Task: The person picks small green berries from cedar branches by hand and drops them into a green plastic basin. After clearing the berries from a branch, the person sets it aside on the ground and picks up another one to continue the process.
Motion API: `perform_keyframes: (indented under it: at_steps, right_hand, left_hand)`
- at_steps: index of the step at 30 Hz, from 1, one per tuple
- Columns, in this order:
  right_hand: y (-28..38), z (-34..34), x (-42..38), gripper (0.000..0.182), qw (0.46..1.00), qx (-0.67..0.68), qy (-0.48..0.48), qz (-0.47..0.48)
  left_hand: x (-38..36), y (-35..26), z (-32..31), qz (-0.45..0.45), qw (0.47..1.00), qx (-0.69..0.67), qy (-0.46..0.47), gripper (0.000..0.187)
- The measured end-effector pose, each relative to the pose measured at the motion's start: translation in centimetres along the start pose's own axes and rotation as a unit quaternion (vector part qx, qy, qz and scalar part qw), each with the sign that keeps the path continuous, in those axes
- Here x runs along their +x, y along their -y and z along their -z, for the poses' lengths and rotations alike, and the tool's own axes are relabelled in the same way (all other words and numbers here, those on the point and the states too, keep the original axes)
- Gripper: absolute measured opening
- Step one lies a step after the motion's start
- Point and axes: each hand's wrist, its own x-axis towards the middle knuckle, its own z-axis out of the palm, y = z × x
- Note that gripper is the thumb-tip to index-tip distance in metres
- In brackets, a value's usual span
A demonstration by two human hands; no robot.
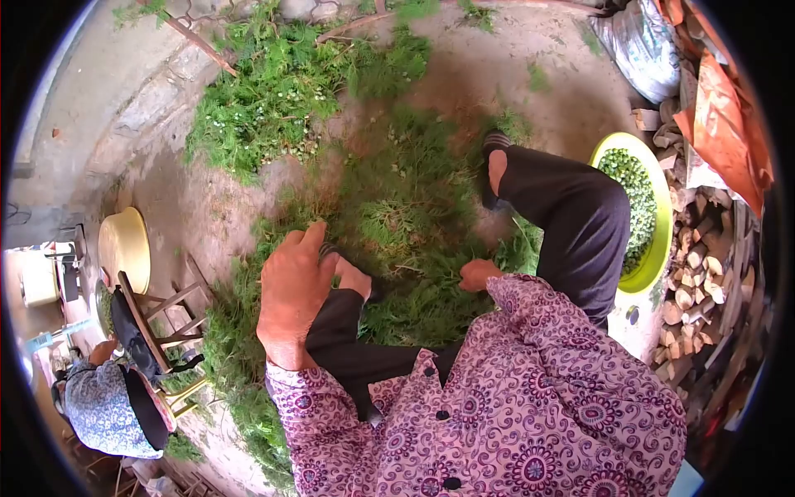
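Note:
My left hand (290,298) is raised above my left knee, back toward the camera, fingers stretched out and holding nothing. My right hand (479,274) is lower, closed around a few green sprigs (431,269) of the feathery cuttings spread on the ground between my feet. Both arms wear purple patterned sleeves (530,398), and my legs are in black trousers (571,224). A larger heap of the same green branches (273,99) lies farther out on the bare earth.
A lime-green basin (662,248) of small green berries stands to the right of my leg, beside stacked firewood (704,282). To the left are a yellow basin (124,248), a wooden chair (166,323) and another person in blue (103,406). A white sack (642,50) lies at top right.

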Motion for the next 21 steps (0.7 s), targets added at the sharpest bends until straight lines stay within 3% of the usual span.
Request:
perform_keyframes:
  at_steps: [4, 8, 11, 13, 16, 21]
  right_hand:
    - [-1.9, -1.9, 0.5, 0.025, 0.999, 0.038, -0.001, 0.003]
    - [-1.5, 0.9, -0.7, 0.026, 0.999, 0.035, -0.007, -0.01]
    - [-0.8, 2.7, -0.1, 0.029, 0.985, 0.118, -0.088, -0.086]
    - [-1.3, 2.7, 2.3, 0.034, 0.928, 0.161, -0.327, -0.08]
    - [-2.3, 4.7, 4.4, 0.043, 0.898, 0.18, -0.399, -0.051]
    - [-1.5, 9.0, 4.8, 0.046, 0.931, 0.167, -0.326, -0.019]
  left_hand:
    - [-0.6, 0.1, -0.1, -0.014, 1.0, -0.006, -0.015, 0.034]
    - [-1.1, -0.2, 0.3, 0.008, 1.0, -0.008, -0.001, 0.038]
    - [-1.5, -0.2, 0.5, 0.037, 0.999, -0.005, 0.026, 0.039]
    - [-1.5, 0.3, 0.3, 0.041, 0.999, 0.004, 0.032, 0.04]
    - [-1.5, 0.2, 0.3, 0.047, 0.999, 0.01, 0.025, 0.04]
    - [-0.7, 0.1, 0.3, 0.033, 0.999, 0.001, 0.025, 0.04]
